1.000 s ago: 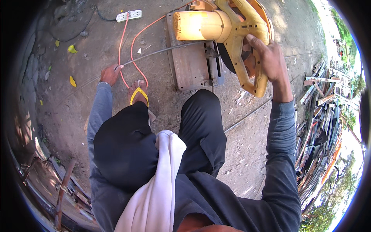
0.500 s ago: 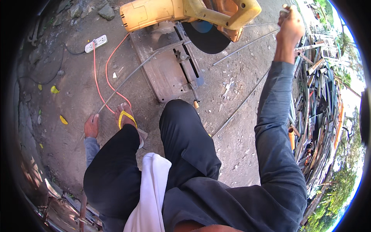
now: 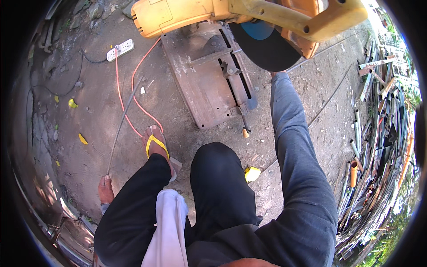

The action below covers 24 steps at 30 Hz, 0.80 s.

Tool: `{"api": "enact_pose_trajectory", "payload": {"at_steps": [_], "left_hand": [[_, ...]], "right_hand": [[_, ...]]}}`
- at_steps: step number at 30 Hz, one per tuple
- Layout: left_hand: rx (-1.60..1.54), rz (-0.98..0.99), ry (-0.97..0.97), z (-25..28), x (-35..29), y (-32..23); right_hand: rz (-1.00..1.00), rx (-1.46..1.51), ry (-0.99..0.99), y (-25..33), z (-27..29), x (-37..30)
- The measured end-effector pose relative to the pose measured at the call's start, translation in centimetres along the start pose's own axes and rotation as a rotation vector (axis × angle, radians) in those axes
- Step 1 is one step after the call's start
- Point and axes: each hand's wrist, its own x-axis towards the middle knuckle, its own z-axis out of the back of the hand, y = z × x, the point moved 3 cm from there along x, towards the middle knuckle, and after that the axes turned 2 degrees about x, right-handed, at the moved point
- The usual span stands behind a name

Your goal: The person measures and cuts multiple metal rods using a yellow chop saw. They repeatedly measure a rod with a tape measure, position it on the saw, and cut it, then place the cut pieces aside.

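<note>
Holding one rod (image 3: pixel 123 118), left hand (image 3: pixel 106 190), one saw (image 3: pixel 253 46)

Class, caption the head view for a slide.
Left hand holds a thin grey metal rod; ahead, a yellow power saw with round black disc.

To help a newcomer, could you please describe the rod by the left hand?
Find the yellow saw at the top, then the orange cord left of its base. The thin grey rod slants across that cord; unlike the rods on the ground to the right, its lower end meets the left hand.
</note>
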Motion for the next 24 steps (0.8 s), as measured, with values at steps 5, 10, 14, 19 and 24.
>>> {"api": "enact_pose_trajectory", "payload": {"at_steps": [5,10,14,19,24], "left_hand": [[-0.002,0.090,-0.085,1.3,-2.4,2.3],[-0.003,0.096,-0.137,1.1,-2.9,4.3],[-0.117,0.068,-0.178,-0.6,-2.3,3.6],[-0.077,0.047,-0.186,-0.6,-0.6,-1.1],[-0.048,-0.049,-0.187,-0.3,3.3,-4.7]], "right_hand": [[-0.064,0.161,-0.016,-0.3,-1.1,2.6],[-0.087,0.238,-0.009,0.3,0.3,2.9],[-0.085,0.219,0.008,2.4,4.4,0.6],[-0.051,0.110,0.045,6.8,7.5,-5.7],[-0.007,0.040,0.123,6.5,7.8,-12.6]]}}
